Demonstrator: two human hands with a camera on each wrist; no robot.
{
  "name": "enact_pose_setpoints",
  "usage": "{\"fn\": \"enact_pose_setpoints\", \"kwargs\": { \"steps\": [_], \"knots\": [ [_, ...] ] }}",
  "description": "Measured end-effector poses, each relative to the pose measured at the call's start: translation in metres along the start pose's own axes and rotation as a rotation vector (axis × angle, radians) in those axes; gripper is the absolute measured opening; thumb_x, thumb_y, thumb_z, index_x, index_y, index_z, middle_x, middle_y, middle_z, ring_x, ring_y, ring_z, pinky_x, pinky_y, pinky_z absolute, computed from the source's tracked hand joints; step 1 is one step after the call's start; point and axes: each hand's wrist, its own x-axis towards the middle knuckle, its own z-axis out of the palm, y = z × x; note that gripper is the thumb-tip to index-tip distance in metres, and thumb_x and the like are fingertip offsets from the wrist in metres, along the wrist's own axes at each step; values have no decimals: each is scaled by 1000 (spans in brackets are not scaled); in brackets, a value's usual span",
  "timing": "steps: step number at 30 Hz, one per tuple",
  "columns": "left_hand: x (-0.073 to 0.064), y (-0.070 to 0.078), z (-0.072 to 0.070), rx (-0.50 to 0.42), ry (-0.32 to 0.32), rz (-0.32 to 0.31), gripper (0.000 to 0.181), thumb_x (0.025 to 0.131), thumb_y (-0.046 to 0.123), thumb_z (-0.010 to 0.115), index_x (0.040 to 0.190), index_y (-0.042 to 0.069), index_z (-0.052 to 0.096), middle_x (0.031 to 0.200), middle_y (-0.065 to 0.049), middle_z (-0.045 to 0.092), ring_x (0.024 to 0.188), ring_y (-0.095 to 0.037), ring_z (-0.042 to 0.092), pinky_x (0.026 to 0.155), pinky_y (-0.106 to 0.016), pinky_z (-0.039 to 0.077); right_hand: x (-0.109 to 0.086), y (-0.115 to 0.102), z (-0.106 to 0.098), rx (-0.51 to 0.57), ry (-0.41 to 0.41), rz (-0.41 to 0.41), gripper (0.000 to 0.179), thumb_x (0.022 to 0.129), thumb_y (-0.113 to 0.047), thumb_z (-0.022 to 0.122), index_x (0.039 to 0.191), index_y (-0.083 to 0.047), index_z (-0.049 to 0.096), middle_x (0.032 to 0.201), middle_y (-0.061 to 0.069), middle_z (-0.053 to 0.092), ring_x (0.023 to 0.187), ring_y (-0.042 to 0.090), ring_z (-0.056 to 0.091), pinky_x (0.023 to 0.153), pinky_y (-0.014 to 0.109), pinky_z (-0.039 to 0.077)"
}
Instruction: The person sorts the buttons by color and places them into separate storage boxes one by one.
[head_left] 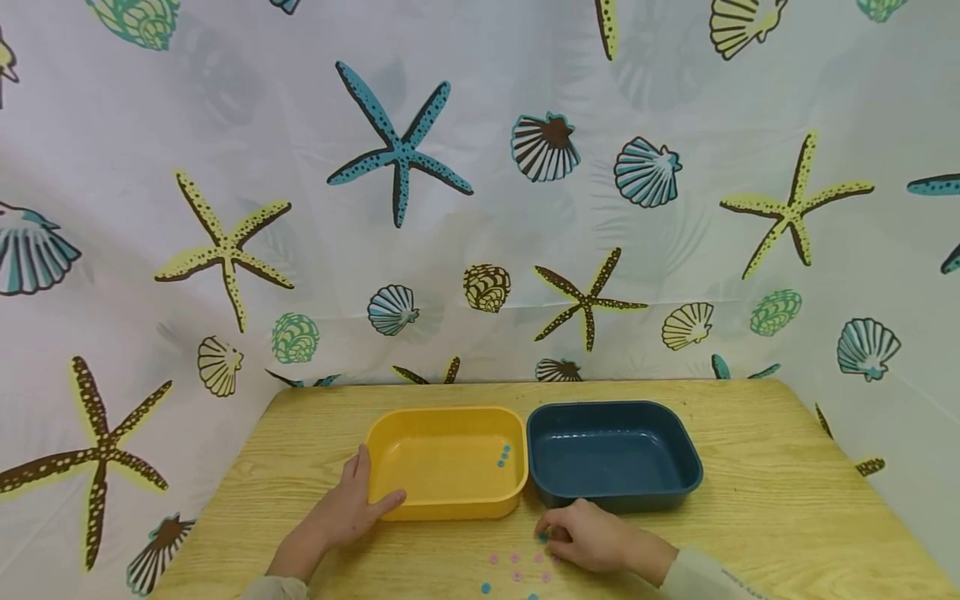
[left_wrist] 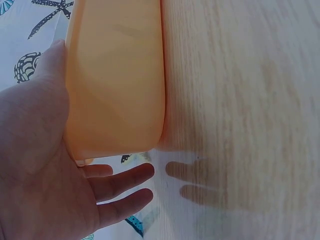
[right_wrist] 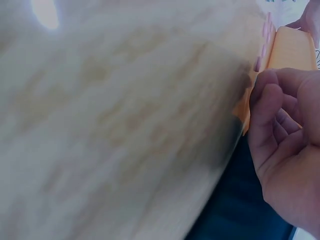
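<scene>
My left hand (head_left: pixel 345 508) rests at the near left corner of a yellow plastic bin (head_left: pixel 450 510). Its thumb lies over the rim, and the other fingers stretch along the left end; in the left wrist view, two fingers stand clear of the wall. Three small blue buttons lie inside the bin, on the right. In front of a dark blue bin (head_left: pixel 615 502), my right hand (head_left: pixel 588 537) pinches a blue button (head_left: pixel 543 537) between thumb and forefinger. The right wrist view hides that button. Several pink buttons (head_left: pixel 516 558) lie on the table beside the right hand.
Both bins stand side by side on a wooden table (head_left: pixel 765 467). Two more blue buttons, one of them a blue button (head_left: pixel 486 588), lie near the front edge of the view. Behind and beside the table hangs a white curtain (head_left: pixel 480 225) printed with starfish and shells.
</scene>
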Motion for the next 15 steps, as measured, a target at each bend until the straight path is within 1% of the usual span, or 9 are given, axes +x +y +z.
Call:
{"fn": "enact_pose_setpoints", "kwargs": {
  "steps": [8, 15],
  "knots": [
    [-1, 0, 0, -3, 6, 7, 111, 87, 66, 48, 144, -13, -5, 147, -36, 8, 125, -51, 36, 97, -58, 34, 1, 0, 2, 4, 8, 6, 14, 92, -9, 61, 105, -9, 66, 59, -17, 48, 48, -5, 38, 48, 13, 35],
    [-1, 0, 1, 1, 13, 18, 110, 88, 65, 48, 144, -14, -5, 147, -37, 8, 124, -51, 37, 96, -58, 35, 2, 2, 3, 14, 4, 34, 12, 91, -9, 61, 102, -10, 66, 62, -17, 52, 49, -5, 40, 48, 14, 37]
  ]
}}
